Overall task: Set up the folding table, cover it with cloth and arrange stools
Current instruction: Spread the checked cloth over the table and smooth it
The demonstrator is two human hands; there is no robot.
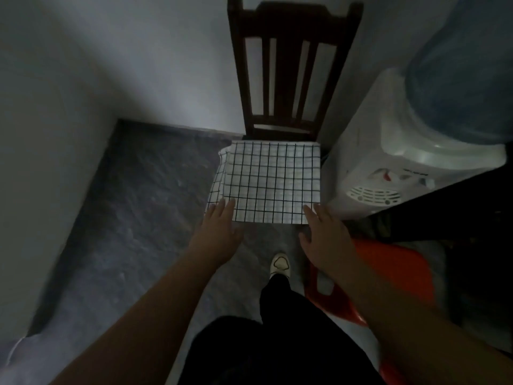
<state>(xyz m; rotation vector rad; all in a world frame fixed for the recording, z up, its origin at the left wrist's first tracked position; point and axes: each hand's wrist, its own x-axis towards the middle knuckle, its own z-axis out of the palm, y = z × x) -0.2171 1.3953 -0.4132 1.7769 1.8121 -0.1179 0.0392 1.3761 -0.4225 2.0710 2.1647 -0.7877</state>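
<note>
the cloth (269, 182) is a white fabric with a thin black grid, folded into a flat square. it lies at mid frame on the seat of a dark wooden chair (291, 65) with a slatted back, and its left edge droops loosely over the side. the left hand (219, 232) is spread flat with straight fingers, its tips over the cloth's near left corner and gripping nothing. the right hand (324, 234) is likewise flat, its tips at the near right corner. a glossy red plastic stool (394, 273) sits lower right, under the right forearm. at right, a white plastic dispenser (388, 151) carries an upended bluish bottle (466, 73); its contents cannot be made out. the floor (133, 218) is mottled grey and the walls (111, 65) are plain and pale in dim light.
</note>
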